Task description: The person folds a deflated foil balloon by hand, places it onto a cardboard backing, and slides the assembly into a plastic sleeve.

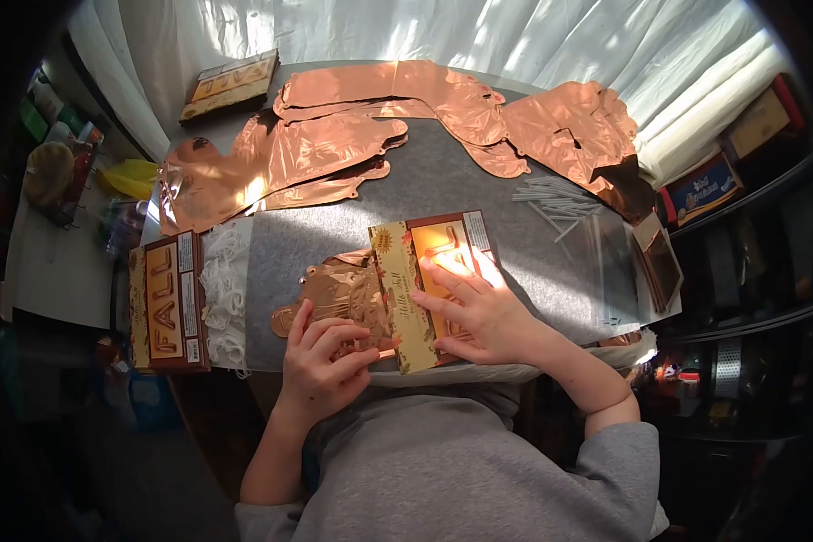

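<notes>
grey shirt (434,470) sits nearest, on the near side of the printed package (397,307), which lies over the grey mat (275,239). package's long axis runs away from me, far end leaning slightly left. my right hand (488,316): open, fingers spread across its face. my left hand (327,370): loosely curled at its near left edge; pinch, cannot tell. copper foil (334,294), left of the package, partly hidden; fingers and glare obscure the package's lettering.
</notes>
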{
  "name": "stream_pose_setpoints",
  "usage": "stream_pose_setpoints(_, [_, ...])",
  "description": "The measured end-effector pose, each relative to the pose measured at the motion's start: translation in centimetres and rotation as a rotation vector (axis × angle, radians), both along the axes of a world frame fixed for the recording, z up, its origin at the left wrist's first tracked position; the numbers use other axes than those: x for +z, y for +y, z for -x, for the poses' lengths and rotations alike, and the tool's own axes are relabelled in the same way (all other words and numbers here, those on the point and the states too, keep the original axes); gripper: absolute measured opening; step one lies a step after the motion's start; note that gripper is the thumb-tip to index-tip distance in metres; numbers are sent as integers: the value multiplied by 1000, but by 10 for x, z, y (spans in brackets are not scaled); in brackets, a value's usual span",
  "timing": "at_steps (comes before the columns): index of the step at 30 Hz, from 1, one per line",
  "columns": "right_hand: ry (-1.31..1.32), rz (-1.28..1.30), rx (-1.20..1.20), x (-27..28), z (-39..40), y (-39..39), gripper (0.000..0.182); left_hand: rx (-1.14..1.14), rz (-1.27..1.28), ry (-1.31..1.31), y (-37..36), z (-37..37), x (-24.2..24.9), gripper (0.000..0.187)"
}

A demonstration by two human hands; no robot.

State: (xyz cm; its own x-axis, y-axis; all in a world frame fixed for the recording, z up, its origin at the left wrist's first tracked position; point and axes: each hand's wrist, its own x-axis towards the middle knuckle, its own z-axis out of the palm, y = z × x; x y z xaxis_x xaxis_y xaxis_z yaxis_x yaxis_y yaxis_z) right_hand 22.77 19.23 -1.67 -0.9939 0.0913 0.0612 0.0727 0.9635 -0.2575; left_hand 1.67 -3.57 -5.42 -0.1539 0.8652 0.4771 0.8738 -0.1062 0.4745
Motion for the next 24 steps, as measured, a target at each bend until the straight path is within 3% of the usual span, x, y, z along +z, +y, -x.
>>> stream_pose_setpoints(10, [22,-27,75,-19,5,2,70,-28,0,-14,-1,-4,7,22])
stream_pose_setpoints(13, [19,-46,72,-24,5,3,72,73,-80,24,-20,-24,6,13])
stream_pose_setpoints(15, [14,-49,71,-25,4,2,72,221,10,-543,-51,-43,-3,17])
stream_pose_setpoints(16, [3,-58,69,-24,4,2,72,227,10,-543,-56,-47,-3,17])
stream_pose_setpoints(18, [-6,-64,75,-24,4,2,72,333,11,-885,-63,-54,6,45])
stream_pose_setpoints(19, [-3,-64,72,-24,4,2,72,351,-129,-1225,-60,-61,11,73])
stream_pose_setpoints(20, [0,-65,71,-24,4,3,71,358,-133,-1222,-61,-60,20,73])
stream_pose_setpoints(22, [5,-58,72,-26,3,3,71,292,-293,-1837,-62,-58,38,85])
stream_pose_setpoints(24, [14,-57,67,-27,3,2,70,333,-286,-1891,-59,-53,48,85])
